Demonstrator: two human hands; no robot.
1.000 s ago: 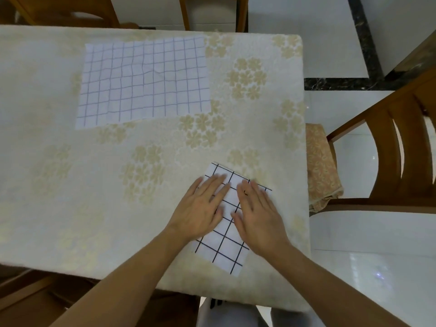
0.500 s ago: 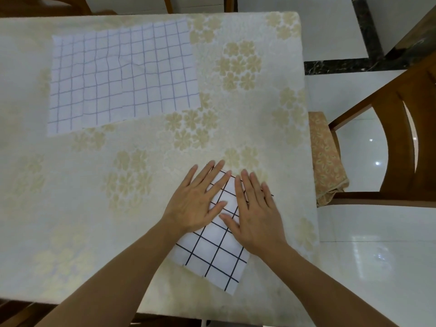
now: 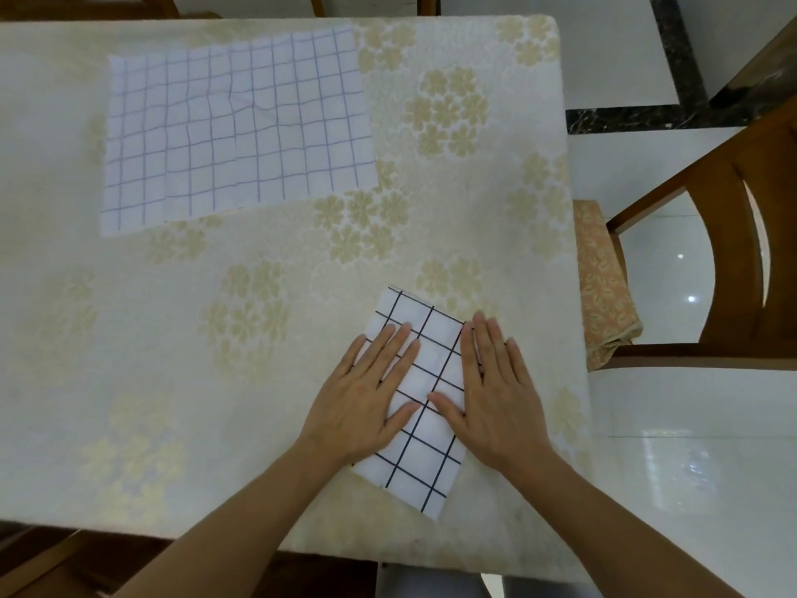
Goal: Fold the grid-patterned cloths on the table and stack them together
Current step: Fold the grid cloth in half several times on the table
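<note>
A: What does each grip have hold of?

B: Nothing is clasped. The left hand (image 3: 366, 399) lies flat, fingers straight and slightly spread, palm down on the folded white cloth with the bold black grid (image 3: 416, 399). The right hand (image 3: 496, 399) lies the same way on that cloth's right edge, its outer fingers reaching onto the surface beside it. Both grips are released and simply pressing.

A: And where is that cloth?

B: Near the front right corner of the surface, a cream tablecloth with pale yellow flower clusters (image 3: 258, 317). It is a narrow rectangle, turned at an angle, its far corner pointing away from the person.

A: Is there another one?

B: Yes, a large white cloth with a thin blue-grey grid (image 3: 237, 123) lies spread open and lightly creased at the far left, well apart from the folded one.

A: Around that?

B: A brown wooden chair (image 3: 733, 209) with a patterned orange seat cushion (image 3: 604, 278) stands to the right on a glossy white tiled floor (image 3: 690, 468).
</note>
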